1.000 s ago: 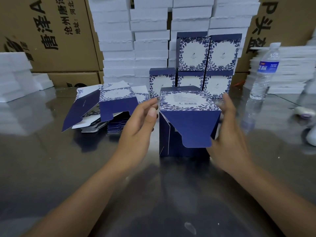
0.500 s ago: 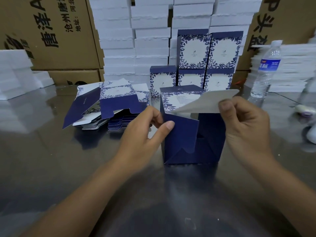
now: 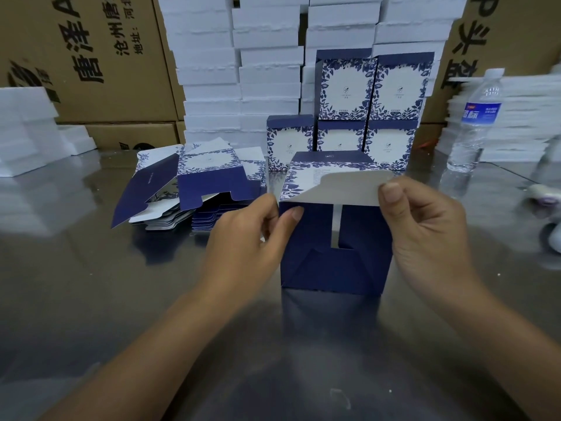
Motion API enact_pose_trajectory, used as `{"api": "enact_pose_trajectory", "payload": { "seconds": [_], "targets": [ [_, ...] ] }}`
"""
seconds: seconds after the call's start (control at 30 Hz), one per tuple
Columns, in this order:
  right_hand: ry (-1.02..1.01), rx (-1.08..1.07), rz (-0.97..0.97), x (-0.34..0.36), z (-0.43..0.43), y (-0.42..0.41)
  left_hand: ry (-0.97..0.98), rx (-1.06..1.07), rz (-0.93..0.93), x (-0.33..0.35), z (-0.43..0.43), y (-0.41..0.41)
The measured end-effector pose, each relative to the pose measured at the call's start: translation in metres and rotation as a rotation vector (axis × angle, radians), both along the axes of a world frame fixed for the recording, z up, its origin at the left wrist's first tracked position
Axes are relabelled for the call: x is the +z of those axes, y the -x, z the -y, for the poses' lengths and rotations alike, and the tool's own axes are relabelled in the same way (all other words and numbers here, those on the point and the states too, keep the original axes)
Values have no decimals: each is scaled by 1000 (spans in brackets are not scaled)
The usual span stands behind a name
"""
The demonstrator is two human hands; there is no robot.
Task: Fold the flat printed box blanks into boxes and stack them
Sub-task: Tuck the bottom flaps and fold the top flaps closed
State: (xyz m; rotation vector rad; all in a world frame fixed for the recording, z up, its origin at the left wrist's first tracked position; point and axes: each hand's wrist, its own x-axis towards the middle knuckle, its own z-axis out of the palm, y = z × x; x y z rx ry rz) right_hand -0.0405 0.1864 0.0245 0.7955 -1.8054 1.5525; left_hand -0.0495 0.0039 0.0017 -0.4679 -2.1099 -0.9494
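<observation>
A navy box (image 3: 334, 262) with blue leaf print stands on the shiny table in front of me, its end flaps partly folded. My left hand (image 3: 252, 241) pinches the box's left edge by a flap corner. My right hand (image 3: 425, 229) pinches the right end of a grey-white flap (image 3: 349, 189) that lies tilted over the box's open end. A fanned pile of flat blanks (image 3: 194, 189) lies to the left. Folded boxes (image 3: 349, 117) are stacked in two rows behind.
White foam blocks (image 3: 236, 71) are piled high at the back, with more at far left (image 3: 27, 132) and far right. Brown cartons stand behind them. A water bottle (image 3: 473, 120) stands at the right, and a blurred white object (image 3: 546, 199) lies beyond it.
The navy flaps have been folded in against the box. My right hand turned the last flap up so that its grey-white inside shows, and it now sits lower over the opening.
</observation>
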Motion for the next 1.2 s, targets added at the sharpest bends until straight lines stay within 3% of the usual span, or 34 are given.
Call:
{"api": "enact_pose_trajectory", "payload": {
  "seconds": [0.5,0.73,0.9,1.2],
  "targets": [
    [-1,49,40,1,1,-3,37,22,-33,3,1,0],
    [-136,-111,-21,-5,-5,4,-9,-19,55,-1,3,5],
    [-122,-178,-50,-7,-8,8,206,-47,281,-9,11,11],
    [-96,-154,-34,-6,-9,7,301,-35,230,-10,6,7]
  ]
}}
